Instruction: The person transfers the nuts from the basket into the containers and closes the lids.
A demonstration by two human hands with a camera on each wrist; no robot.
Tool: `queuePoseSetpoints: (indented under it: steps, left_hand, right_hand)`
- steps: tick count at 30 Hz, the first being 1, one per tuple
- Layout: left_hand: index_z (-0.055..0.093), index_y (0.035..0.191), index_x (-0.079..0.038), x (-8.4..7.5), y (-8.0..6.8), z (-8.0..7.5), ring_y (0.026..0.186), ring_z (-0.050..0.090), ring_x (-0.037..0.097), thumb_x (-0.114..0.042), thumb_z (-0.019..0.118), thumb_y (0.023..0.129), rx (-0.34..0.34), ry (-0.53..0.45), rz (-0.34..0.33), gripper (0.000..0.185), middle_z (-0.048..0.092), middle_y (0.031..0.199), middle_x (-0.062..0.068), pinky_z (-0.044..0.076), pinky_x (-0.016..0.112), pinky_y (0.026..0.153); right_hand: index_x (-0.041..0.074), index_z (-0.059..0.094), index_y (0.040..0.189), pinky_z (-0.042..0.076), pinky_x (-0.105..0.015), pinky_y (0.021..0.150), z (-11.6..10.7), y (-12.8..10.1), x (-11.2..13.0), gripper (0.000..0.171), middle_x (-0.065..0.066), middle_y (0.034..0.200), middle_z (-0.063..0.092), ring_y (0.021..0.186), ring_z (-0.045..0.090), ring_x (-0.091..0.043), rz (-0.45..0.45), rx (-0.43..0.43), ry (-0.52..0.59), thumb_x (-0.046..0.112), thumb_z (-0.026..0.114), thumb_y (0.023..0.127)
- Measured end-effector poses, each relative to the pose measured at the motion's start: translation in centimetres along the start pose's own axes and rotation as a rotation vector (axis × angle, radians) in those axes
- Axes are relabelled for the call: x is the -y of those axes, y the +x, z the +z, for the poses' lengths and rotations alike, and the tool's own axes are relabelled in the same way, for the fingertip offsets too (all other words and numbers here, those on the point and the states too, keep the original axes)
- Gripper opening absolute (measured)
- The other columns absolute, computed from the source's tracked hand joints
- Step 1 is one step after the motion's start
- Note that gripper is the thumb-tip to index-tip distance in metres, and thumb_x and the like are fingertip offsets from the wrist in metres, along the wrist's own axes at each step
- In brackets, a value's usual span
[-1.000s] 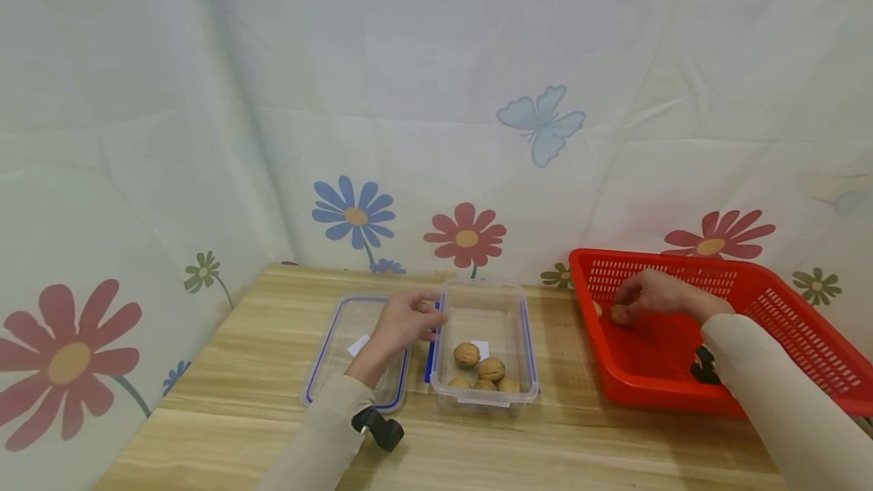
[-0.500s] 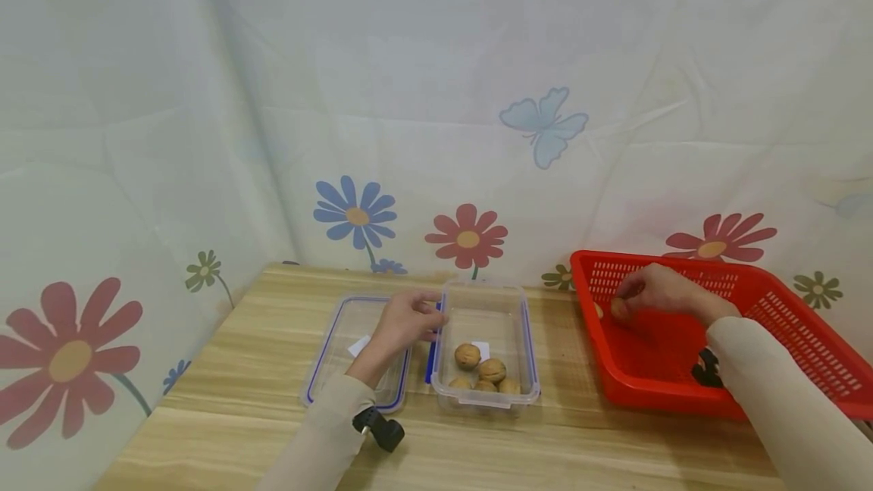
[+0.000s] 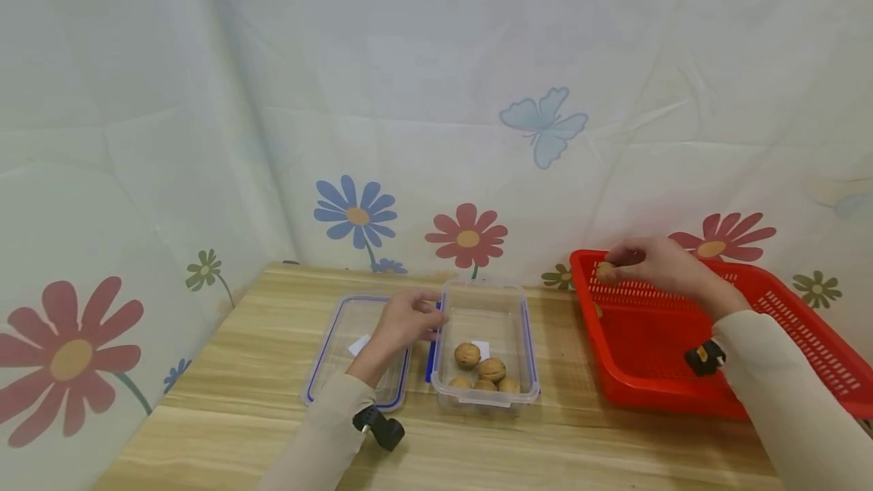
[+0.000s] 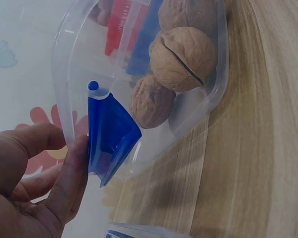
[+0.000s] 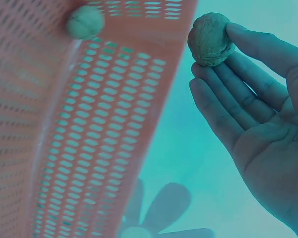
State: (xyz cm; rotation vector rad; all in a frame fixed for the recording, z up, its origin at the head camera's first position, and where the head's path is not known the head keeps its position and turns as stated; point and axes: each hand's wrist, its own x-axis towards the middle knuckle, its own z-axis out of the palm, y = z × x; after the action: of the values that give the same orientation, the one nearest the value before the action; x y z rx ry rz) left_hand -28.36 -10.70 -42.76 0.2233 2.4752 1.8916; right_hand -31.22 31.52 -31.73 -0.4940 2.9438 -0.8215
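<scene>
My right hand (image 3: 655, 267) pinches a walnut (image 5: 208, 42) between thumb and fingertips, raised to the far rim of the red basket (image 3: 671, 394). Another walnut (image 5: 86, 22) lies in the basket's left corner, mostly hidden in the head view. At the left side of a clear plastic food container (image 3: 529, 339), my left hand (image 3: 402, 320) holds the rim, fingers beside the blue locking clip (image 4: 109, 129). Several walnuts (image 3: 492, 370) sit in the container's near end, next to a white paper slip.
The container's clear lid (image 3: 344, 320) with a blue seal lies flat on the wooden table (image 3: 225, 400), partly under my left forearm. Behind the table hangs a flower-printed cloth (image 3: 423, 97). A black wrist camera (image 3: 705, 358) sits on my right sleeve.
My right hand has lifted a walnut from the basket floor up to the far rim level. My left hand stays at the container's rim, unmoved.
</scene>
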Motion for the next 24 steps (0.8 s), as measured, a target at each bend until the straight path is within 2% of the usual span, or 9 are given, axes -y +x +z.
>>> queuePoseSetpoints:
  steps: [7,14,18,21,24]
  left_hand:
    - [0.067,0.135,0.006,0.0,0.1,0.0,0.081,0.077,0.030,0.000,0.076,0.094,-0.008,-0.005,-0.007,0.043,0.075,0.099,0.017,0.068,0.037,0.071]
    - [0.067,0.135,0.006,0.0,0.0,0.1,0.083,0.077,0.031,0.002,0.075,0.094,-0.008,-0.002,-0.002,0.042,0.075,0.099,0.017,0.068,0.037,0.072]
    - [0.067,0.135,0.007,-0.1,-0.1,0.1,0.083,0.077,0.031,0.002,0.075,0.094,-0.005,-0.001,-0.001,0.042,0.074,0.099,0.017,0.068,0.037,0.072]
    - [0.067,0.135,0.007,-0.1,0.0,0.1,0.083,0.077,0.031,0.001,0.076,0.094,-0.004,-0.004,-0.001,0.043,0.075,0.100,0.017,0.068,0.037,0.072]
    - [0.067,0.135,0.007,-0.1,0.0,0.1,0.082,0.077,0.031,0.001,0.076,0.094,-0.005,-0.007,-0.001,0.043,0.075,0.100,0.017,0.068,0.037,0.071]
  right_hand:
    - [0.005,0.071,0.133,0.061,-0.056,0.097,-0.6,-0.6,2.1,0.051,-0.013,0.123,0.073,0.111,0.068,-0.034,-0.049,-0.064,-0.016,0.038,0.082,0.095]
    - [0.006,0.070,0.136,0.061,-0.053,0.097,-0.3,-2.1,4.4,0.049,-0.012,0.124,0.074,0.109,0.070,-0.031,-0.096,-0.101,0.029,0.034,0.081,0.097]
    - [0.010,0.072,0.134,0.063,-0.039,0.094,0.2,-3.0,6.1,0.044,-0.008,0.122,0.075,0.108,0.071,-0.027,-0.140,-0.122,0.039,0.031,0.082,0.097]
    - [0.011,0.073,0.132,0.060,-0.023,0.091,0.6,-3.5,7.3,0.040,-0.006,0.121,0.075,0.107,0.072,-0.025,-0.205,-0.131,0.062,0.027,0.082,0.096]
    - [0.010,0.074,0.130,0.057,-0.016,0.089,1.2,-4.0,8.3,0.036,-0.004,0.119,0.076,0.105,0.073,-0.023,-0.283,-0.141,0.092,0.019,0.083,0.095]
